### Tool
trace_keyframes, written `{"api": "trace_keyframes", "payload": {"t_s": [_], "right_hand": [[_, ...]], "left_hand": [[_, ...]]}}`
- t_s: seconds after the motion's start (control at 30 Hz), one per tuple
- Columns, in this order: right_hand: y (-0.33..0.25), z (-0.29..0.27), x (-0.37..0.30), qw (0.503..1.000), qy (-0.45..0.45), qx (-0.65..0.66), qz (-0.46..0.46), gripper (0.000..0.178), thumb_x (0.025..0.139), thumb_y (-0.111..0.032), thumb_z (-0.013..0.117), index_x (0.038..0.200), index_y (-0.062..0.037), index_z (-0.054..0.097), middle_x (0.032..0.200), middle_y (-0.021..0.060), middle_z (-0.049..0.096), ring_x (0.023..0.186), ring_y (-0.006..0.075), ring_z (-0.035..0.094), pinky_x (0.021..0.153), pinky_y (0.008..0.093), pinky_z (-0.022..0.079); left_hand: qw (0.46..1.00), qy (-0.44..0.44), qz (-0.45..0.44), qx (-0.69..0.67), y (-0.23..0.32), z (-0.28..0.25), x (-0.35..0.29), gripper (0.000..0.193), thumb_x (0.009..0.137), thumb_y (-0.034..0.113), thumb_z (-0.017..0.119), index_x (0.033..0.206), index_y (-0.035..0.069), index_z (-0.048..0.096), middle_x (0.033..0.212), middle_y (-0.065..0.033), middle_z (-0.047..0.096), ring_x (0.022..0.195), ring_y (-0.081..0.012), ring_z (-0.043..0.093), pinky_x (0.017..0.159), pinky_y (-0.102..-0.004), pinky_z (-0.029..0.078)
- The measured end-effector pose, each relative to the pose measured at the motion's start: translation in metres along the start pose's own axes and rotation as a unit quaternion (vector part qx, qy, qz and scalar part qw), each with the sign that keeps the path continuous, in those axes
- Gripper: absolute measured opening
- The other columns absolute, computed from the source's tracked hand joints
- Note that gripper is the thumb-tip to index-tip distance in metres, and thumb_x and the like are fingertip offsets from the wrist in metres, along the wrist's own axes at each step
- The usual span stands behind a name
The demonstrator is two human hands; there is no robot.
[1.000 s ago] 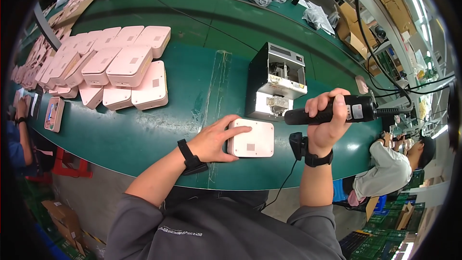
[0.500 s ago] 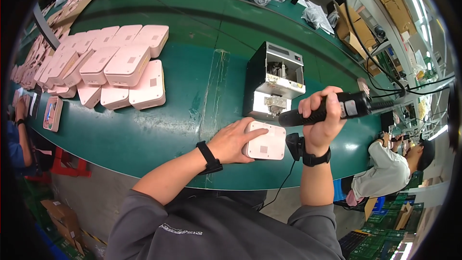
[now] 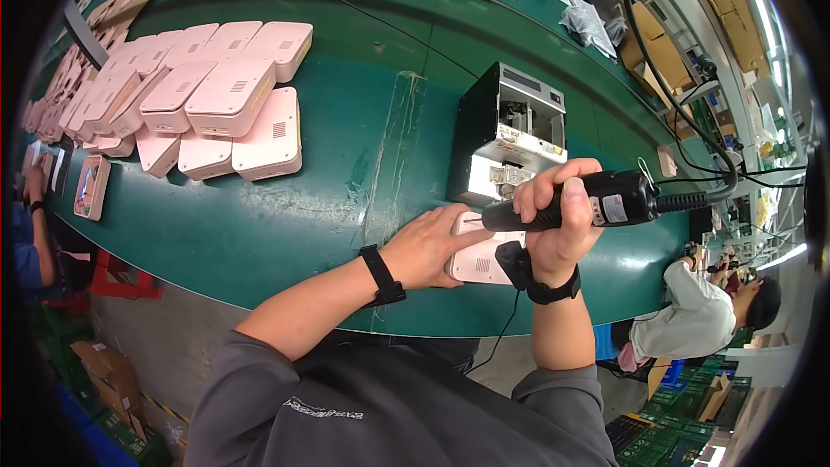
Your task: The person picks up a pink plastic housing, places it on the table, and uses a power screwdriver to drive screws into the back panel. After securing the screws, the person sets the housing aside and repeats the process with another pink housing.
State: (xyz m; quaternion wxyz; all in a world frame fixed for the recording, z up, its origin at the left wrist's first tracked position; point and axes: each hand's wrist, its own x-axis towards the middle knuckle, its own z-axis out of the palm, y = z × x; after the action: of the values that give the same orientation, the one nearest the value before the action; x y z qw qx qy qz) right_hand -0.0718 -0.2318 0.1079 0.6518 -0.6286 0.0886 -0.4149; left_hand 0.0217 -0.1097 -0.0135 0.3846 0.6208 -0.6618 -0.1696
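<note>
Near the bench's (image 3: 328, 246) front edge, the left hand (image 3: 424, 248) grips a pink case (image 3: 475, 264) by its left side; the right hand (image 3: 558, 220) is closed round a corded driver (image 3: 622, 200), its bit over the case's top. Driver and black wrist piece (image 3: 513, 263) hide part of the case. Close behind stands a machine (image 3: 512, 134); stacked cases (image 3: 226, 102) lie well to the left.

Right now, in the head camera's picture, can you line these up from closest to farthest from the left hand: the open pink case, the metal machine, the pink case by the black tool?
1. Pink case by the black tool: touching the left hand, at its right.
2. Metal machine: beyond the hand, toward the right.
3. Open pink case: away at far left.
</note>
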Motion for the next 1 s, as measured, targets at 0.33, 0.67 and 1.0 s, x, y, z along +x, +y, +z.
{"api": "trace_keyframes", "payload": {"t_s": [0.33, 0.67, 1.0], "right_hand": [[0.006, 0.005, -0.006, 1.0, -0.019, 0.0, -0.016, 0.018, 0.094, -0.021, 0.054, 0.093, -0.0055, 0.046, 0.067, 0.0078, 0.05, 0.05, 0.0165, 0.046, 0.053, 0.0345, 0.045], [-0.025, -0.029, 0.02, 0.991, 0.096, -0.023, -0.088, 0.017, 0.095, -0.021, 0.055, 0.094, -0.0041, 0.051, 0.067, 0.0068, 0.051, 0.051, 0.0167, 0.049, 0.052, 0.0342, 0.044], [-0.014, -0.031, 0.032, 0.989, 0.123, -0.066, -0.055, 0.019, 0.096, -0.024, 0.054, 0.094, -0.0047, 0.052, 0.067, 0.006, 0.05, 0.052, 0.0166, 0.049, 0.053, 0.0345, 0.044]], "left_hand": [[1.0, 0.012, 0.013, 0.002, -0.002, 0.003, -0.001, 0.085, 0.061, 0.023, 0.088, 0.138, 0.021, 0.054, 0.136, -0.0182, 0.044, 0.127, -0.037, 0.048, 0.106, -0.0454, 0.042], [0.999, 0.013, -0.037, 0.019, -0.009, -0.032, -0.024, 0.084, 0.063, 0.027, 0.086, 0.14, 0.027, 0.053, 0.136, -0.0158, 0.046, 0.123, -0.0364, 0.051, 0.104, -0.0445, 0.045], [0.999, 0.019, -0.046, 0.018, -0.013, -0.042, -0.027, 0.084, 0.063, 0.026, 0.086, 0.14, 0.026, 0.053, 0.132, -0.0139, 0.047, 0.121, -0.0341, 0.053, 0.101, -0.0426, 0.047]]}}
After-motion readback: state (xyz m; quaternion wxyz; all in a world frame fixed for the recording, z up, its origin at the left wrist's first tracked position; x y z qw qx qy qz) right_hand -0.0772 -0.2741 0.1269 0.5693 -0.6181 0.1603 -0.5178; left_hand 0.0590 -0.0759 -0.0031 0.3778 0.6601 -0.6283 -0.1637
